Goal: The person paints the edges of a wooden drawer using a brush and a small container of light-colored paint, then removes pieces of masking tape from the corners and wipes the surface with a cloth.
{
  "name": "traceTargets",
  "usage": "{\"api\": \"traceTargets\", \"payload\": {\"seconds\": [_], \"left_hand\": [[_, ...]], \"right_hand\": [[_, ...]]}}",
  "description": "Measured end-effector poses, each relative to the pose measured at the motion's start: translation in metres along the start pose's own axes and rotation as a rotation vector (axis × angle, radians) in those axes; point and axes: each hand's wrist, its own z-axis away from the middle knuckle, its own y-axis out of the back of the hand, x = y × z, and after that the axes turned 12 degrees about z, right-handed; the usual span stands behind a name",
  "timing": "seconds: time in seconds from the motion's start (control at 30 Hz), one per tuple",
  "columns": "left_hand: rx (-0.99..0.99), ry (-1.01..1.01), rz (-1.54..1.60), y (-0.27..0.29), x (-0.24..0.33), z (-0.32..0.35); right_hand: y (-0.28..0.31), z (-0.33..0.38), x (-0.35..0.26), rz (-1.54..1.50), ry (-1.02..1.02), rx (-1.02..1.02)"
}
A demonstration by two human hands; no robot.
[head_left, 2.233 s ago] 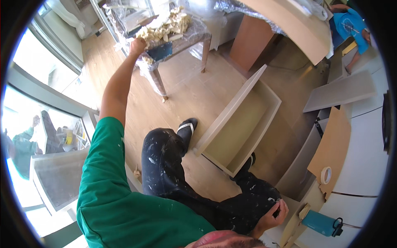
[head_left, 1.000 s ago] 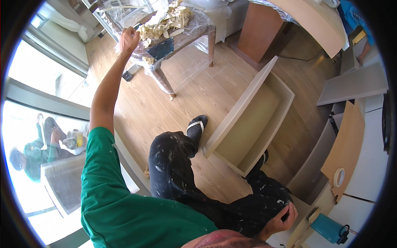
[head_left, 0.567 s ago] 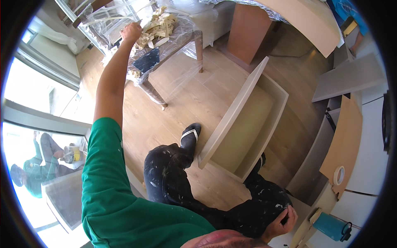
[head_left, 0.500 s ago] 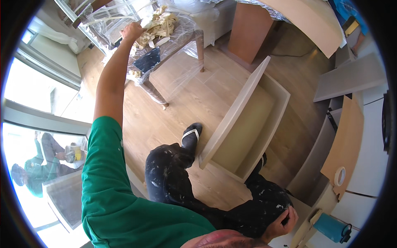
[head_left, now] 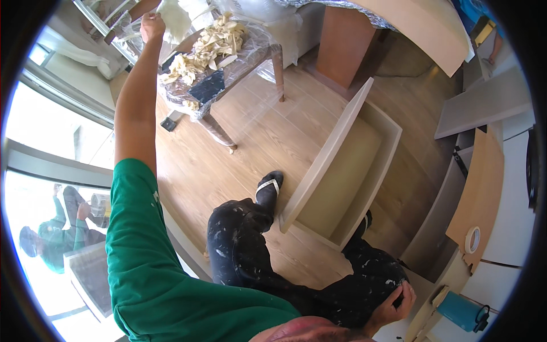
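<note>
My left hand (head_left: 152,27) is stretched out to the far left, its fingers closed on the edge of a pale, limp sheet (head_left: 174,21); whether it is cloth or paper I cannot tell. Just right of it, a heap of crumpled masking tape strips (head_left: 221,41) lies on a wooden chair (head_left: 212,126) wrapped in clear plastic. A flat dark piece (head_left: 207,86) rests at the seat's near edge. At the lower right, my right hand (head_left: 394,308) lies on my knee with its fingers curled; if anything is inside them, it is hidden.
A grey drawer (head_left: 310,157) stands tilted on the floor by my feet. To the right are brown cardboard (head_left: 484,176) with a tape roll (head_left: 472,240) and a blue bottle (head_left: 460,311). A small dark object (head_left: 168,123) lies near the chair. Another person's hand (head_left: 491,58) shows far right.
My left hand has moved up and left, away from the tape heap, and the pale sheet has come along with it. My right hand has stayed on the knee.
</note>
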Motion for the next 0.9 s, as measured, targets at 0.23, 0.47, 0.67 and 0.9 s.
{"api": "traceTargets", "payload": {"seconds": [0.23, 0.47, 0.67, 0.9], "left_hand": [[-0.222, 0.026, 0.683, 0.067, 0.060, -0.037], [-0.967, 0.164, 1.192, 0.137, 0.219, 0.132], [-1.411, 0.501, 1.320, 0.218, 0.274, 0.387], [-1.625, 0.758, 1.195, 0.203, 0.253, 0.537]], "right_hand": [[-0.003, 0.003, 0.015, -0.162, -0.023, 0.013], [0.002, -0.027, -0.024, -0.814, -0.097, 0.155], [-0.040, -0.112, -0.128, -1.137, 0.135, -0.167], [-0.131, -0.065, -0.083, -1.763, -0.466, -0.826]]}}
